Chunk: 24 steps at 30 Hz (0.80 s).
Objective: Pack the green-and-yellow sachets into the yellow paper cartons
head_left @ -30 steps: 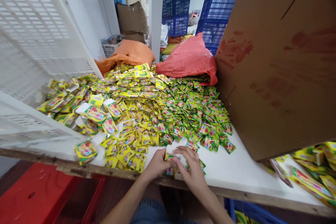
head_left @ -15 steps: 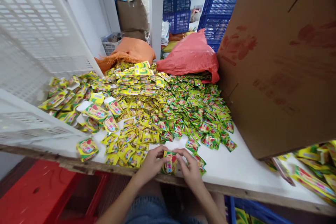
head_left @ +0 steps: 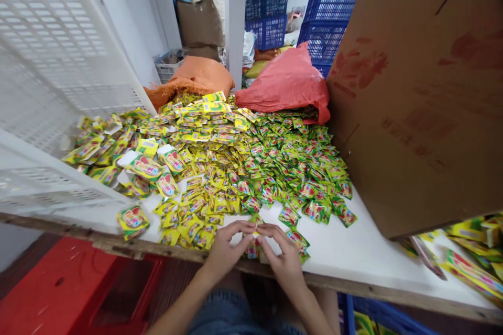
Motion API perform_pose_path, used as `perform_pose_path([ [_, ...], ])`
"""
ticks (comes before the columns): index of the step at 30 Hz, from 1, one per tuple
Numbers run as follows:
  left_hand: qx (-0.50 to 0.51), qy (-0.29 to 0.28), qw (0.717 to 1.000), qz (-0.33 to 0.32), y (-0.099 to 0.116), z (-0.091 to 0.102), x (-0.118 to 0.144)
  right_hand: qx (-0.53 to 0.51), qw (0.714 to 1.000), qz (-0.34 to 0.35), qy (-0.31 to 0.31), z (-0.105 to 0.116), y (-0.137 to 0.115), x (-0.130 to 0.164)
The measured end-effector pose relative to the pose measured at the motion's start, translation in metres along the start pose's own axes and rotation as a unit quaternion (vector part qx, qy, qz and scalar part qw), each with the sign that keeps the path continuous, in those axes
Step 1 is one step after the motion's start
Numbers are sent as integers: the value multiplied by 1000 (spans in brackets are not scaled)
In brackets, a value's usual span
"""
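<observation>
At the table's front edge, a small printed carton (head_left: 251, 252) is between my two hands, mostly covered by the fingers. My left hand (head_left: 228, 247) grips its left side, thumb and fingertips pinched at the top end. My right hand (head_left: 283, 252) mirrors this from the right, its fingertips meeting the left ones. Yellow sachets (head_left: 192, 225) lie just left of my hands. Green sachets (head_left: 301, 180) are heaped beyond and to the right, a few right beside my right hand. Another printed carton (head_left: 132, 221) lies flat near the front edge at left.
Cartons with white flaps (head_left: 143, 166) are piled at left, against a white plastic crate (head_left: 58, 89). An orange sack (head_left: 204, 76) and a red bag (head_left: 286, 81) lie behind the heaps. A big cardboard box (head_left: 424, 99) blocks the right. A red stool (head_left: 51, 282) stands below.
My fingers have drawn together over the carton's top end, where a white flap stood up before. Both hands now cover more of the carton. The heaps look unchanged.
</observation>
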State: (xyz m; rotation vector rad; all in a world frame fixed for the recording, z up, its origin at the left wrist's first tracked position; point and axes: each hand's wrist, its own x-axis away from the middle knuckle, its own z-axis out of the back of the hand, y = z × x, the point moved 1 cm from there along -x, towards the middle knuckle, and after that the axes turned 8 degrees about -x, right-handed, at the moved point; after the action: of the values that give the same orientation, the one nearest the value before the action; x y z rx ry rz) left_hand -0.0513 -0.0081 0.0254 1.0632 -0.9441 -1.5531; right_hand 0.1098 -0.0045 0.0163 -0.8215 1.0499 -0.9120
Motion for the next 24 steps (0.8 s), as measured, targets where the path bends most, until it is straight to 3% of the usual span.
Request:
perform_pose_path([
  [5, -16, 30, 999, 30, 4, -5, -4, 38, 998, -33, 35, 0, -2, -4],
  [10, -33, 27, 998, 39, 4, -5, -13, 28, 997, -64, 28, 2, -4, -11],
  [17, 53, 31, 997, 44, -10, -2, -12, -43, 997, -56, 20, -1, 2, -10],
  [24, 39, -17, 999, 4, -18, 2, -4, -99, 993, -58, 14, -12, 14, -3],
])
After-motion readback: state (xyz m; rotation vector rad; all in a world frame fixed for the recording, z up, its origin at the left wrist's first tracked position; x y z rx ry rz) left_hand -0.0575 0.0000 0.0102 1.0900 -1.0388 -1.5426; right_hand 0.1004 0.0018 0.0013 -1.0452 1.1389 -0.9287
